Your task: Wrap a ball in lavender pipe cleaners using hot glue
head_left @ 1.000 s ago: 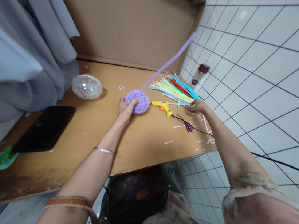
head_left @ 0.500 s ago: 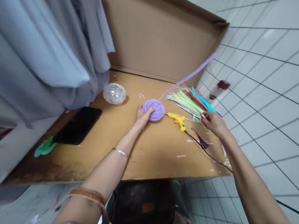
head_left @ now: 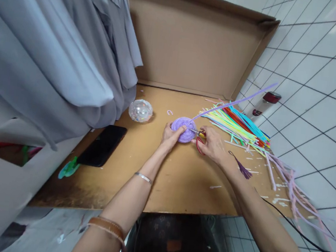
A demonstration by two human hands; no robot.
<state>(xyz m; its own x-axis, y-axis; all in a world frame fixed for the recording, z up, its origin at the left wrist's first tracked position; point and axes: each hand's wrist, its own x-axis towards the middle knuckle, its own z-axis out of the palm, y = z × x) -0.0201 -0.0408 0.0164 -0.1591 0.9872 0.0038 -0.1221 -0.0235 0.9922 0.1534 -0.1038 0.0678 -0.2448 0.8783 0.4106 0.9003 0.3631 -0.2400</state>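
Observation:
My left hand (head_left: 171,138) grips the near left edge of a flat, round purple coil (head_left: 187,136), thumb on top. The coil looks wound from fuzzy pipe cleaner. A long loose purple strand (head_left: 240,100) rises from it to the upper right. My right hand (head_left: 213,145) is closed around red-handled scissors (head_left: 198,145), whose metal blades reach over the coil's right side near the strand's base. A bit of yellow shows by the right fingers; the yellow glue gun is otherwise hidden beneath that hand.
Bundled colourful pipe cleaners (head_left: 239,123) lie at the back right, with pale purple ones (head_left: 292,185) hanging off the edge. A clear ball (head_left: 140,111), black phone (head_left: 102,145), green clip-like piece (head_left: 69,167) and purple tassel (head_left: 244,169) rest on the table. Behind stands a cardboard panel (head_left: 193,48).
My right hand has come from the pipe cleaner bundle to the coil and now has scissors in it. The glue gun is now mostly covered. The view has shifted slightly.

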